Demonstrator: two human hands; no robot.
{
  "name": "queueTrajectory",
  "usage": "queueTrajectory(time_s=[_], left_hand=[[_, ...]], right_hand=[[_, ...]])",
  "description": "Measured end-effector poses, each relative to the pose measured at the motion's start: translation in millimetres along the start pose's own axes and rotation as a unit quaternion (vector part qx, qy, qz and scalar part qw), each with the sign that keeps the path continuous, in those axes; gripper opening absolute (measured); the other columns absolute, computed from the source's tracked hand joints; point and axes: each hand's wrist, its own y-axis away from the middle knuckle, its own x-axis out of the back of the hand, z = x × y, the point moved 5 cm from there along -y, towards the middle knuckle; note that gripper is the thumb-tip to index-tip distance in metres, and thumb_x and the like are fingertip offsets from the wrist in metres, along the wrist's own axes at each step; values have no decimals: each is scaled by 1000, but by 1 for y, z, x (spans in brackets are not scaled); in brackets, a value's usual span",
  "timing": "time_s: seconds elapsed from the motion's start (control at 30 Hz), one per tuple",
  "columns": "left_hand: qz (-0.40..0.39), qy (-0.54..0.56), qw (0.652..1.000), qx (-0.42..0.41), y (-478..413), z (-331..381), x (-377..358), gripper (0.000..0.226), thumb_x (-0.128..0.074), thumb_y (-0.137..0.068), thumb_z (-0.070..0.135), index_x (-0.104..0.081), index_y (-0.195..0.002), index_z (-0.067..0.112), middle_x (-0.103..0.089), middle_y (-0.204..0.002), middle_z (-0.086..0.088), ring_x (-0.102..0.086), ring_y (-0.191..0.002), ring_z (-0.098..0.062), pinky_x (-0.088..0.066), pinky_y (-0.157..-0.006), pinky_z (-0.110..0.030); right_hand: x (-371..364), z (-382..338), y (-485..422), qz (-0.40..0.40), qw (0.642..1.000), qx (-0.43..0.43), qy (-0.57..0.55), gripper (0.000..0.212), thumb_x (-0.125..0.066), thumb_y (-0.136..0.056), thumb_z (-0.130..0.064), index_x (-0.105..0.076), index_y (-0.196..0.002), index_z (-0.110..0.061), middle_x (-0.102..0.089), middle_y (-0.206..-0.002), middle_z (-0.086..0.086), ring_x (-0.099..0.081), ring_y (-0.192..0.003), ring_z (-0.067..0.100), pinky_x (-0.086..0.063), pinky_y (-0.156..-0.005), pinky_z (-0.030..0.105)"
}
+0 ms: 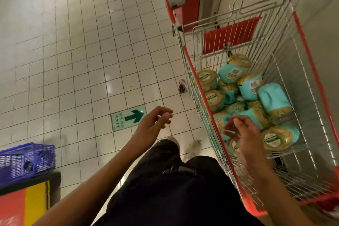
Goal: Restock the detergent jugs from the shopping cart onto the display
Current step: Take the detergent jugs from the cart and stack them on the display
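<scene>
— Detergent jugs (pixel 247 97): where are they?
— Shopping cart (pixel 297 88) holds them, teal and gold, heaped on their sides.
— Hands?
— Right hand (pixel 244 134) over the jugs, fingers loosely spread, empty. Left hand (pixel 156 121) above the floor tiles (pixel 91 60), fingers loosely curled, empty.
</scene>
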Motion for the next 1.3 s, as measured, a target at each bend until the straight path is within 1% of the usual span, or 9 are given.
queueTrajectory(time_s=[0.17, 0.43, 0.53, 0.7, 0.83, 1.03, 1.17, 1.23, 1.3], left_hand=[[4, -20, 1000, 18, -50, 15, 8, 39, -50, -95, 63, -67, -117, 37, -73, -112, 18, -72, -105, -9, -60, -94, -46], [-122, -65, 990, 1, -182, 62, -12, 19, -52, -102, 54, -64, -115, 47, -70, -114, 21, -69, -106, -6, -58, -92, -33], [-186, -86, 978, -27, -233, 77, -28, 15, -55, -108, 39, -66, -118, 37, -71, -113, 17, -68, -102, -5, -54, -85, -20], [-282, -166, 944, -30, -305, 85, -66, 18, -55, -108, 38, -64, -120, 29, -70, -114, 9, -67, -101, -9, -56, -88, -31], [-330, -216, 919, 16, -346, 71, -107, 28, -55, -108, 34, -60, -132, 20, -66, -121, 4, -65, -100, -10, -52, -83, -26], [-297, -231, 920, 112, -410, 28, -177, 36, -60, -104, 31, -57, -135, 12, -62, -135, -11, -65, -116, -31, -57, -99, -47], [-256, -224, 924, 175, -449, -16, -217, 51, -64, -101, 38, -50, -142, 11, -63, -136, -13, -63, -123, -35, -54, -104, -50], [-239, -211, 929, 187, -469, -36, -234, 61, -70, -99, 38, -42, -146, 12, -62, -137, -13, -63, -121, -35, -54, -102, -47], [-225, -196, 936, 186, -486, -54, -249, 72, -75, -96, 35, -36, -152, 12, -58, -136, -8, -60, -118, -25, -51, -91, -29]], right_hand=[[-19, -20, -56, -18, 1000, -7, 17, 20, -47, -110, -9, -65, -102, -13, -70, -93, 10, -71, -85, 18, -59, -74, 30], [-44, -55, -132, 44, 999, -28, -3, 18, -45, -110, -7, -63, -106, -9, -67, -93, 13, -69, -83, 21, -59, -76, 32], [-51, -66, -156, 82, 995, -43, -24, 20, -45, -110, -5, -62, -101, -9, -65, -92, 15, -67, -82, 23, -59, -77, 32], [-50, -68, -197, 127, 988, -66, -52, 21, -47, -109, -5, -64, -97, -10, -67, -87, 14, -68, -78, 22, -59, -76, 33], [-40, -50, -234, 144, 984, -97, -44, 19, -50, -108, -7, -64, -97, -10, -67, -89, 17, -66, -78, 27, -58, -76, 37], [-16, -20, -328, 150, 979, -137, -25, 11, -57, -107, -16, -64, -99, -13, -66, -95, 15, -64, -92, 28, -58, -84, 41], [6, -12, -401, 166, 977, -133, 20, 18, -56, -105, -16, -55, -88, -16, -57, -83, 10, -54, -81, 25, -48, -79, 43], [18, -9, -434, 183, 974, -125, 41, 10, -53, -106, -19, -59, -98, -17, -63, -95, 9, -58, -92, 27, -49, -81, 43], [33, -4, -462, 210, 971, -100, 52, 19, -50, -108, -19, -64, -117, -10, -67, -120, 16, -62, -109, 32, -53, -94, 44]])
